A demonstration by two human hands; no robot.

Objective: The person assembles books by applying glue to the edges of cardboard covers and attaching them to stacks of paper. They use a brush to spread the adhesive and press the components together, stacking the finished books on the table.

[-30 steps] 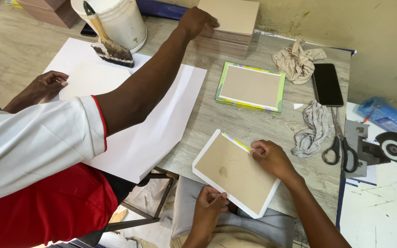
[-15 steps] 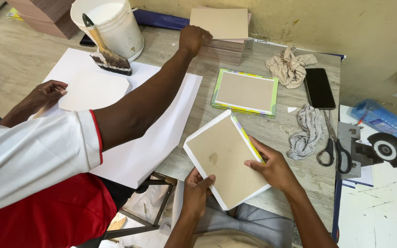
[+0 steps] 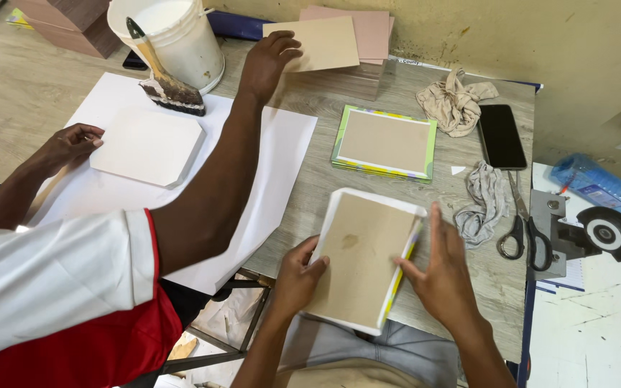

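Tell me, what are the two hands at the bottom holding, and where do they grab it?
A covered board: left hand grips its left edge, right hand its right edge.

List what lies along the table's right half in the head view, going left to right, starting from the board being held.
Held board → grey rag → scissors → round-wheeled metal tool. The left hand and right hand grip the board's two sides.
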